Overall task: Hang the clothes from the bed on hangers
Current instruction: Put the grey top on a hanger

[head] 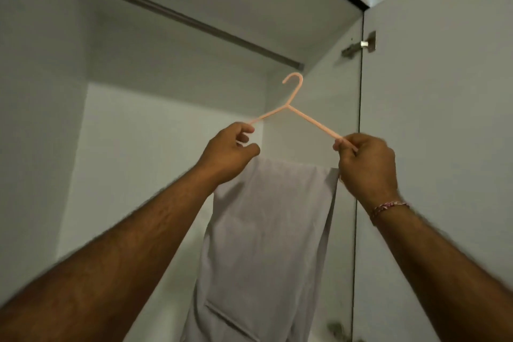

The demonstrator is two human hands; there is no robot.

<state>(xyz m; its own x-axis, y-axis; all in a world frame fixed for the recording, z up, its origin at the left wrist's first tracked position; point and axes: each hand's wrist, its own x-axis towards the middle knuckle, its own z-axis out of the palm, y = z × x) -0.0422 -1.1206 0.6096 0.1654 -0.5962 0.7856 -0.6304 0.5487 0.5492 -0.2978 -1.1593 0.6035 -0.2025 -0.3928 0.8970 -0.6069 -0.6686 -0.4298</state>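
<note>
Step in hand: hanging loaded hanger [294, 108] in wardrobe. Left hand [230, 153] grips left shoulder end, right hand [366, 164] pinches right end. Pale trousers [266, 230] draped over bar. Next: raise hook onto rail [188, 19] above, keep level.

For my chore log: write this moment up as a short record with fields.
place: open wardrobe, rail overhead
hanger: pink plastic hanger, hook up, below the rail, not yet hooked on
garment: pale trousers folded over the hanger's bottom bar, hanging down
left hand: grips the hanger's left end
right hand: pinches the hanger's right end
wrist: braided bracelet on the right
door: wardrobe door open at right
</note>
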